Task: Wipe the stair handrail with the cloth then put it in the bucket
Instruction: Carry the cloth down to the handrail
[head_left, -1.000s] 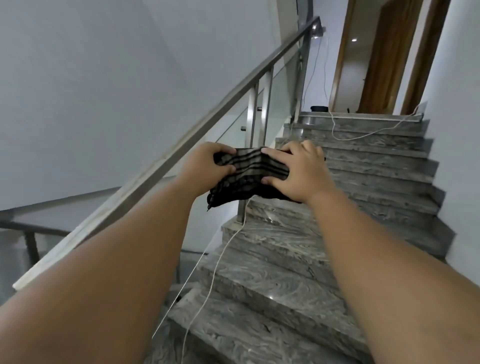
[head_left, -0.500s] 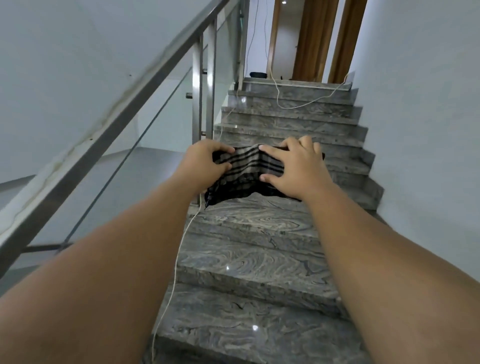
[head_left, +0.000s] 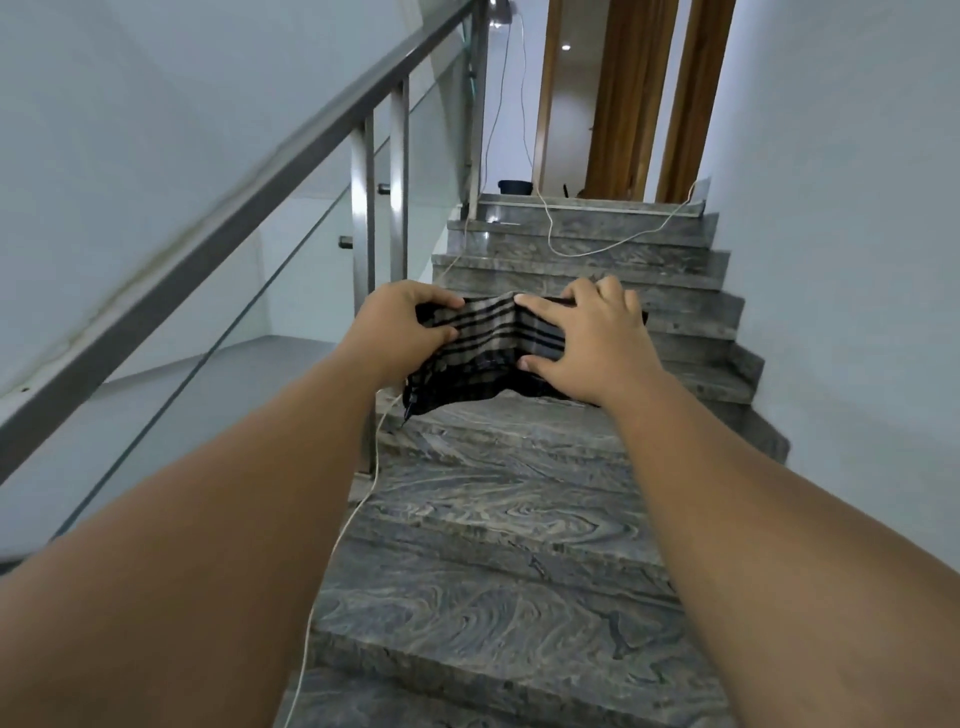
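Both of my hands hold a dark striped cloth (head_left: 483, 353) stretched between them in front of me, above the stairs. My left hand (head_left: 400, 327) grips its left edge and my right hand (head_left: 582, 338) presses flat on its right half. The steel handrail (head_left: 249, 202) slopes up along the left, apart from the cloth, with pale streaks on its lower stretch. A dark bucket (head_left: 515, 186) stands on the landing at the top of the stairs, far ahead.
Grey marbled steps (head_left: 498, 525) climb ahead to a landing with wooden door frames (head_left: 631, 98). A white cable (head_left: 337, 545) trails down the steps' left side and another loops across the top steps. Glass panels and steel posts (head_left: 362, 218) line the left; a white wall closes the right.
The view has swung right, from the handrail toward the middle of the stairs, then held. Both hands keep the cloth in the same grip.
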